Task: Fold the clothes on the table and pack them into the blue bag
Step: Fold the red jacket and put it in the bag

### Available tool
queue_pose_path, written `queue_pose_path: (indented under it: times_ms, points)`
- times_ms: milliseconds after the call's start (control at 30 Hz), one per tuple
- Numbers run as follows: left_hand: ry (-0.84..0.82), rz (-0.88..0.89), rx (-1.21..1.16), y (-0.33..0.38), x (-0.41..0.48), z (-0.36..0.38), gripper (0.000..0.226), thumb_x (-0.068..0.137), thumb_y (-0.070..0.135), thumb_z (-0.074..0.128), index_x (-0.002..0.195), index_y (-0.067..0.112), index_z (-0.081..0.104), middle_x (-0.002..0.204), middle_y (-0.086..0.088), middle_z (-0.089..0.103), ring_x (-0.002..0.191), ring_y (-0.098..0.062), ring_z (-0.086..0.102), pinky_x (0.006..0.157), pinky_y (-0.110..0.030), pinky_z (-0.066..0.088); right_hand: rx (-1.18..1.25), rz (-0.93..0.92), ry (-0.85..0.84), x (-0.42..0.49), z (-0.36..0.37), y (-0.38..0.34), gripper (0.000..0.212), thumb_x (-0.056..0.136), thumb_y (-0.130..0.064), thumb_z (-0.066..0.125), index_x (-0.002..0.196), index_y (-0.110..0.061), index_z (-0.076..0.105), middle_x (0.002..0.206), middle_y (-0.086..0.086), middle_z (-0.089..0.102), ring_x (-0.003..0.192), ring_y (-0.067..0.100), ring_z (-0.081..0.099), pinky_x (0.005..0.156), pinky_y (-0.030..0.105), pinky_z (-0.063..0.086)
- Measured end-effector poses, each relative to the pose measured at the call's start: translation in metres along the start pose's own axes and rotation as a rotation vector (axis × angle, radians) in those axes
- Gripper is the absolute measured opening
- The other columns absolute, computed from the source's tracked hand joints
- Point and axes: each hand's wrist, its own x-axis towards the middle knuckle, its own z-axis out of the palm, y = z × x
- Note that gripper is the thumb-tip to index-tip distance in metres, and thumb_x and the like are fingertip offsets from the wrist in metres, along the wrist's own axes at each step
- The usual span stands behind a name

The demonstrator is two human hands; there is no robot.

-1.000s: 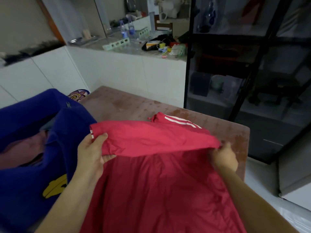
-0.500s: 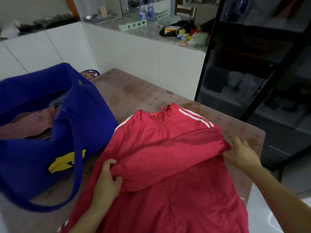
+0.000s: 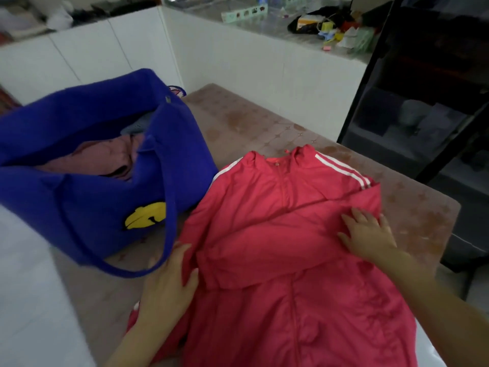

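- The red zip-front jacket with white shoulder stripes (image 3: 285,234) lies front-up on the brown patterned table (image 3: 254,123), just beside the open blue fabric bag (image 3: 105,186).
- A sleeve is folded across its chest — both hands rest flat and unclenched, left hand (image 3: 169,284) at the cuff, right hand (image 3: 367,234) at the shoulder fold.
- Best to press the crease outward before the next fold.

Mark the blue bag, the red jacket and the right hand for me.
blue bag (image 3: 87,207): head view, front wall.
red jacket (image 3: 264,308): head view, lower front panel.
right hand (image 3: 369,234): head view, back of hand.
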Motion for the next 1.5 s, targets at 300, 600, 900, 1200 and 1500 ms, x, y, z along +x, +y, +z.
queue_pose_path:
  times_ms: [300,600,900,1200,1500]
  points:
    - [-0.429,-0.384,-0.147,-0.066,-0.039,-0.033,0.046,0.067,0.065,0.062,0.091,0.025,0.062,0.088,0.004,0.068,0.086,-0.021,0.066,0.075,-0.032,0.051,0.423,-0.435,0.325,-0.09,-0.012,-0.148,0.063,0.078,-0.056,0.036,0.123,-0.019,0.061,0.128,0.016,0.058,0.116,0.034,0.057,0.102,0.05,0.038]
    - [-0.1,-0.083,-0.285,0.016,-0.055,-0.093,0.039,0.091,0.053,0.046,0.066,0.025,0.056,0.062,0.007,0.061,0.062,-0.007,0.056,0.06,-0.028,0.041,1.736,-0.527,-0.464,-0.208,-0.046,-0.238,0.098,0.048,-0.073,0.075,0.13,-0.029,0.041,0.131,-0.007,0.054,0.119,0.003,0.053,0.089,0.015,0.046]
    - [-0.282,-0.109,-0.8,0.042,-0.071,-0.076,0.019,0.097,0.022,0.049,0.097,0.026,0.067,0.091,0.008,0.074,0.088,-0.012,0.069,0.068,-0.023,0.053,1.845,0.005,-0.235,-0.179,-0.02,-0.17,0.037,0.083,0.014,0.05,0.107,-0.01,0.066,0.091,0.007,0.071,0.073,0.01,0.064,0.069,0.018,0.052]
    - [-0.402,0.046,-0.317,0.023,-0.087,0.002,0.044,0.088,0.023,0.062,0.131,0.02,0.05,0.129,0.002,0.053,0.115,-0.009,0.052,0.096,-0.016,0.037,0.923,0.066,0.37,-0.21,0.03,-0.105,0.034,0.085,-0.03,0.064,0.116,-0.017,0.061,0.11,0.003,0.064,0.103,0.021,0.06,0.085,0.039,0.048]
    - [-0.188,0.349,-0.031,0.047,0.011,0.004,0.053,0.088,0.013,0.055,0.139,0.015,0.041,0.143,-0.006,0.04,0.13,-0.025,0.039,0.109,-0.034,0.032,0.241,-0.465,0.28,-0.244,0.053,-0.186,0.091,0.034,-0.072,0.069,0.116,-0.033,0.058,0.119,0.004,0.06,0.104,0.024,0.06,0.094,0.05,0.047]
